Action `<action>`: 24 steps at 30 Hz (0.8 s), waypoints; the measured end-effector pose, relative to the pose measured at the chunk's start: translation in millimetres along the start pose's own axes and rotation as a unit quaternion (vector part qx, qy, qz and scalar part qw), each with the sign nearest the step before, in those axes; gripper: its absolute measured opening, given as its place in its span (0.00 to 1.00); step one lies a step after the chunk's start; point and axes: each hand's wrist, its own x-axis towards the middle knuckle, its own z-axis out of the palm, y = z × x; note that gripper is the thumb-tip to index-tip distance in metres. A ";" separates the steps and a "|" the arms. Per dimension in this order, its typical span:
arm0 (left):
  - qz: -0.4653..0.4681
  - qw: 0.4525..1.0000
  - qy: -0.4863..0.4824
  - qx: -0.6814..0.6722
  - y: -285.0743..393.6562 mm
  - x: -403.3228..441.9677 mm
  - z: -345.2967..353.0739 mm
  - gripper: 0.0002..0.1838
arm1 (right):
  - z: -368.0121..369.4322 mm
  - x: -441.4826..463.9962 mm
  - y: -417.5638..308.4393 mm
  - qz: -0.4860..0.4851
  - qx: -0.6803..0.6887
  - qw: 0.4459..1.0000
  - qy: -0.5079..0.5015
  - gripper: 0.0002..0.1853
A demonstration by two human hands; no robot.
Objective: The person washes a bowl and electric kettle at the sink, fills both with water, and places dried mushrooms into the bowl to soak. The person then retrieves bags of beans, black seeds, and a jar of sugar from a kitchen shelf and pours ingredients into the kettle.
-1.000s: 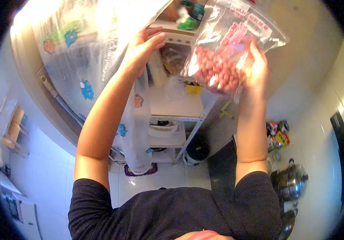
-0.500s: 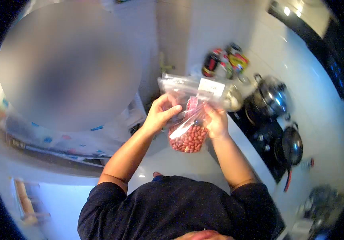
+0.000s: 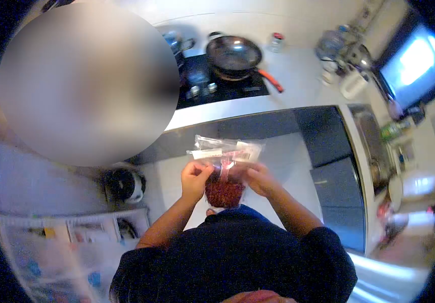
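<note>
Both hands hold a clear zip bag of what look like red-skinned peanuts (image 3: 225, 194) in front of my dark shirt. My left hand (image 3: 195, 180) pinches the plastic on the left side, thumb against fingers. On the other side, my right hand (image 3: 260, 179) grips the bag with closed fingers, somewhat blurred. The bag's upper edge, with pale labels, sticks up above my hands. Its filled bottom hangs between my wrists. Whether the zip is sealed cannot be made out.
Ahead, a black pan (image 3: 233, 54) with a red-orange handle stands on the black stove (image 3: 245, 90). A red-lidded jar (image 3: 276, 43) is right of it. A sink (image 3: 371, 139) lies right; a dark round appliance (image 3: 125, 185) and a shelf unit (image 3: 63, 222) are left.
My view has turned right, so the stove now lies straight ahead and the sink side shows. The bag stays in both hands and sits lower, nearer my body.
</note>
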 end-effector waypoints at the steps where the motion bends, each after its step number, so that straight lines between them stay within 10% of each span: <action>1: 0.005 1.000 -0.024 0.007 -6.6 5.9 11.0 0.08 | -3.3 -9.2 -9.5 -0.005 0.057 0.998 0.018 0.19; 12: -0.070 0.942 -0.254 0.207 -109.0 58.0 211.5 0.08 | -175.3 -132.2 -50.2 -0.196 0.045 0.933 0.300 0.22; 24: 0.112 0.984 -0.058 0.126 -219.2 264.9 421.7 0.10 | -404.7 -223.8 -153.1 -0.149 -0.195 0.782 0.573 0.17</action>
